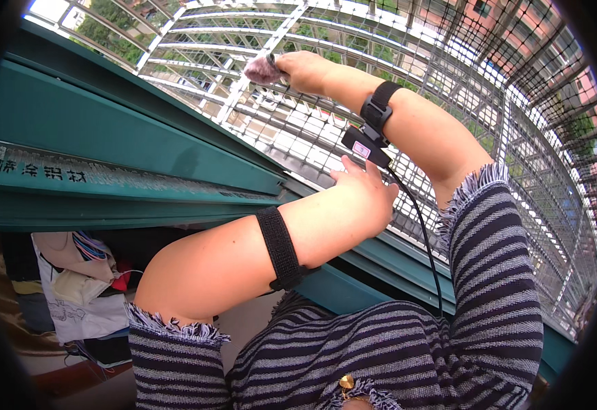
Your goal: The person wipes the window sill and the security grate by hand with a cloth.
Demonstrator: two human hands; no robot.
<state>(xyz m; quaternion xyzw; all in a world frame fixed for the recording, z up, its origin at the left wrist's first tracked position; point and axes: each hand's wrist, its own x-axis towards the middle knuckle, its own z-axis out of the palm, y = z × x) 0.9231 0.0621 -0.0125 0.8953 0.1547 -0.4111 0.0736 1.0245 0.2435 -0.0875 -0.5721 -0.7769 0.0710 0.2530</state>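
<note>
My right hand point(304, 70) reaches out past the window frame and grips a bunched pinkish-grey cloth point(264, 70). The cloth lies against a white metal bar of the outdoor window cage point(237, 92). Below it in the picture, my left hand point(362, 192) is bent at the wrist, its fingers spread and nothing seen in them. The left fingertips come near a small black device point(365, 146) that hangs from a strap on my right forearm; I cannot tell whether they touch it. What lies under the left palm is hidden.
Green aluminium window frames point(124, 138) with printed writing cross the left side. Black plastic mesh point(483, 66) lines the cage bars. A black cable point(424, 230) runs down from the device. Folded clothes and underwear point(83, 277) lie indoors at lower left. A drop to the ground shows through the bars.
</note>
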